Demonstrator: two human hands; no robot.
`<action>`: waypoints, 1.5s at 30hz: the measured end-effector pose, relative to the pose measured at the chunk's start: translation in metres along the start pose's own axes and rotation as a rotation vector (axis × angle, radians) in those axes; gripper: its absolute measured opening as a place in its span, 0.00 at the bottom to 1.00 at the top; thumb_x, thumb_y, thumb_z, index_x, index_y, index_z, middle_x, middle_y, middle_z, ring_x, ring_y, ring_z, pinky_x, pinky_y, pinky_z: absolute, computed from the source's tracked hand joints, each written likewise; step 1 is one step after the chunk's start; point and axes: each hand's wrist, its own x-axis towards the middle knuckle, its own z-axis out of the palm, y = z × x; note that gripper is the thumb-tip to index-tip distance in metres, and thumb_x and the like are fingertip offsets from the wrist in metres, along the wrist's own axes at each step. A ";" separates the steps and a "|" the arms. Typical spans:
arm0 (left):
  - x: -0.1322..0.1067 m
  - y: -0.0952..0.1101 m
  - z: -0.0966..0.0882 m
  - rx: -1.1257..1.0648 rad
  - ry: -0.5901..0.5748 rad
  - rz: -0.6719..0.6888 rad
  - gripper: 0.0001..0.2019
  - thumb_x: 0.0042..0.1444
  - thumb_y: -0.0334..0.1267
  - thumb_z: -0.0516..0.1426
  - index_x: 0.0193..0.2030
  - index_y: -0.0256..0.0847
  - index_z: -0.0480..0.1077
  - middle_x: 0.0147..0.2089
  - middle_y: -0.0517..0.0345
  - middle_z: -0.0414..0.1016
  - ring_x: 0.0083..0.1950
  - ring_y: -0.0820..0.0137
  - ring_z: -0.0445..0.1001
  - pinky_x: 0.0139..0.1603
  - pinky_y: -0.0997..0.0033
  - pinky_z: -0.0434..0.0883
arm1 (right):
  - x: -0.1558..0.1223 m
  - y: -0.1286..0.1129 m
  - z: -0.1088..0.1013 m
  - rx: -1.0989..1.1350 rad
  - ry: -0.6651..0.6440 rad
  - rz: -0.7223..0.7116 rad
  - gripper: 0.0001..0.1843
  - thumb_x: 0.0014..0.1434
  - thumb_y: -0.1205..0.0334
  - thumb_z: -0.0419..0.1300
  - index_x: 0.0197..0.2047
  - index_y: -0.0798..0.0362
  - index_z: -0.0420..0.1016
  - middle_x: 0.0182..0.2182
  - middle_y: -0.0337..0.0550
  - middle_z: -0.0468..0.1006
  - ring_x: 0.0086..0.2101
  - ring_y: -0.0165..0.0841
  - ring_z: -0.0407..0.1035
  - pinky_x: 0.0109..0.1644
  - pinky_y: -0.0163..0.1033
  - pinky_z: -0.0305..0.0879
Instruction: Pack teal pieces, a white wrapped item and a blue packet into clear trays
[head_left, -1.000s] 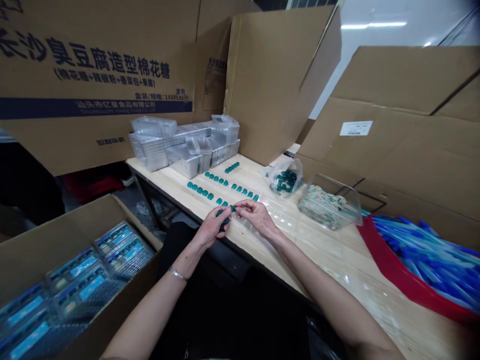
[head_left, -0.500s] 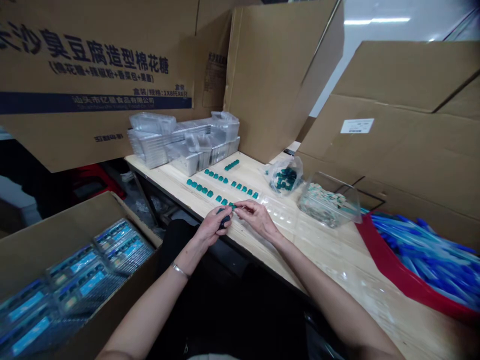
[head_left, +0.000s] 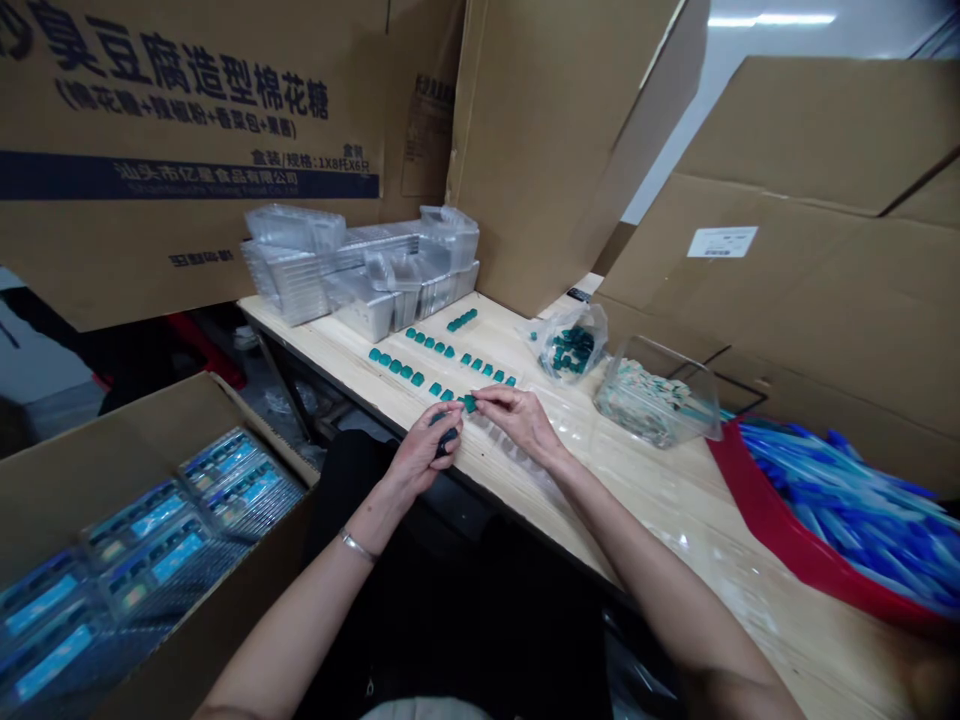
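Note:
Near the table's front edge my left hand [head_left: 424,445] is closed round a dark object [head_left: 448,438], whose kind I cannot make out. My right hand [head_left: 520,420] pinches a small green block [head_left: 469,403] between thumb and fingertips. The two hands almost meet at this block. Just beyond them, short rows of similar green blocks [head_left: 395,367] lie on the pale table [head_left: 360,385]. A further row of green blocks [head_left: 487,369] sits beyond the right hand's fingers, in or beside a clear tray [head_left: 517,455] partly covered by that hand.
Stacked clear plastic trays [head_left: 375,270] stand at the back left. To the right are a bag of green blocks [head_left: 571,350], a clear box of pale pieces [head_left: 652,395] and a red tub [head_left: 780,545] of blue items. A carton [head_left: 247,590] of packed goods stands at left.
My right hand has drawn slightly away from the left, and the green block at its fingertips shows more clearly. The left hand keeps its grip. The view has shifted slightly.

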 end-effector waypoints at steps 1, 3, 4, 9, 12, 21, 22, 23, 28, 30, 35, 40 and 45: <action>-0.001 0.000 -0.002 0.019 0.025 -0.001 0.16 0.48 0.42 0.61 0.43 0.41 0.66 0.30 0.64 0.59 0.19 0.86 0.55 0.12 0.88 0.41 | 0.003 0.003 -0.003 -0.068 -0.011 -0.063 0.09 0.54 0.62 0.59 0.37 0.53 0.79 0.36 0.46 0.78 0.38 0.34 0.72 0.44 0.39 0.68; -0.004 0.001 -0.006 0.065 0.060 -0.023 0.17 0.48 0.43 0.61 0.44 0.39 0.67 0.31 0.64 0.59 0.19 0.86 0.56 0.12 0.88 0.41 | 0.007 0.011 -0.008 -0.214 -0.066 -0.174 0.09 0.56 0.65 0.57 0.38 0.53 0.78 0.36 0.47 0.77 0.37 0.33 0.72 0.43 0.39 0.67; -0.005 0.001 -0.007 0.087 0.069 -0.038 0.17 0.48 0.43 0.61 0.44 0.39 0.67 0.31 0.63 0.59 0.19 0.86 0.56 0.12 0.88 0.41 | 0.009 0.014 -0.009 -0.285 -0.107 -0.216 0.10 0.58 0.65 0.55 0.39 0.53 0.78 0.36 0.48 0.77 0.37 0.34 0.71 0.43 0.39 0.67; -0.009 0.003 -0.009 0.147 0.079 -0.058 0.17 0.48 0.44 0.61 0.42 0.38 0.67 0.30 0.63 0.60 0.19 0.85 0.56 0.12 0.88 0.41 | 0.013 0.021 -0.007 -0.571 -0.290 -0.316 0.12 0.61 0.67 0.51 0.40 0.56 0.76 0.35 0.49 0.76 0.37 0.34 0.69 0.43 0.38 0.64; -0.009 0.002 -0.009 0.140 0.079 -0.059 0.17 0.48 0.44 0.61 0.42 0.38 0.67 0.30 0.63 0.60 0.19 0.85 0.56 0.12 0.88 0.40 | 0.014 0.020 -0.002 -0.654 -0.341 -0.297 0.12 0.62 0.66 0.50 0.37 0.56 0.75 0.33 0.48 0.75 0.36 0.34 0.69 0.41 0.36 0.63; 0.001 0.002 -0.014 -0.071 0.047 -0.065 0.16 0.47 0.41 0.62 0.40 0.34 0.69 0.29 0.62 0.62 0.19 0.85 0.58 0.11 0.88 0.43 | 0.016 0.029 0.009 -0.751 -0.389 -0.259 0.13 0.60 0.70 0.50 0.28 0.56 0.73 0.27 0.44 0.71 0.33 0.32 0.66 0.37 0.34 0.61; 0.002 0.002 -0.014 -0.083 0.054 -0.049 0.16 0.47 0.41 0.62 0.39 0.34 0.69 0.29 0.61 0.62 0.19 0.85 0.58 0.11 0.88 0.43 | 0.015 0.029 0.008 -0.741 -0.377 -0.266 0.12 0.60 0.70 0.51 0.30 0.56 0.74 0.28 0.45 0.72 0.34 0.33 0.66 0.39 0.36 0.62; 0.004 0.002 -0.013 -0.090 0.062 -0.033 0.16 0.47 0.42 0.62 0.39 0.34 0.69 0.29 0.61 0.62 0.19 0.85 0.58 0.11 0.88 0.43 | 0.013 0.027 0.007 -0.720 -0.353 -0.277 0.11 0.60 0.69 0.51 0.33 0.57 0.74 0.30 0.46 0.73 0.35 0.34 0.67 0.42 0.37 0.62; 0.007 0.002 -0.008 -0.052 0.105 0.006 0.17 0.46 0.44 0.62 0.38 0.35 0.68 0.28 0.61 0.63 0.19 0.84 0.59 0.11 0.88 0.44 | 0.001 -0.006 0.004 -0.418 -0.185 -0.245 0.11 0.59 0.61 0.55 0.44 0.54 0.74 0.37 0.46 0.74 0.36 0.32 0.68 0.42 0.37 0.64; 0.008 0.001 -0.004 -0.024 0.115 0.014 0.17 0.46 0.46 0.62 0.36 0.35 0.67 0.27 0.62 0.62 0.19 0.84 0.59 0.11 0.88 0.44 | -0.006 -0.021 0.007 -0.293 -0.209 -0.232 0.11 0.57 0.60 0.58 0.43 0.52 0.75 0.36 0.44 0.73 0.34 0.30 0.68 0.40 0.35 0.65; 0.009 -0.002 0.006 0.013 0.086 0.026 0.18 0.47 0.50 0.60 0.33 0.36 0.66 0.27 0.62 0.62 0.19 0.84 0.59 0.12 0.88 0.45 | -0.014 -0.032 0.016 -0.113 -0.184 -0.149 0.08 0.54 0.62 0.59 0.37 0.53 0.77 0.35 0.43 0.75 0.33 0.30 0.68 0.39 0.36 0.65; 0.002 -0.001 0.008 0.119 0.077 0.074 0.18 0.47 0.51 0.60 0.37 0.39 0.66 0.31 0.62 0.63 0.19 0.84 0.59 0.11 0.87 0.44 | -0.012 -0.019 0.004 0.214 -0.115 0.214 0.13 0.52 0.54 0.60 0.34 0.56 0.76 0.26 0.40 0.76 0.28 0.29 0.70 0.36 0.35 0.66; -0.001 -0.004 0.012 0.381 0.073 0.168 0.16 0.49 0.50 0.58 0.39 0.41 0.66 0.30 0.62 0.67 0.18 0.82 0.58 0.11 0.85 0.48 | -0.016 -0.010 -0.003 0.408 -0.071 0.304 0.16 0.48 0.52 0.63 0.35 0.56 0.76 0.26 0.40 0.77 0.28 0.29 0.72 0.39 0.36 0.68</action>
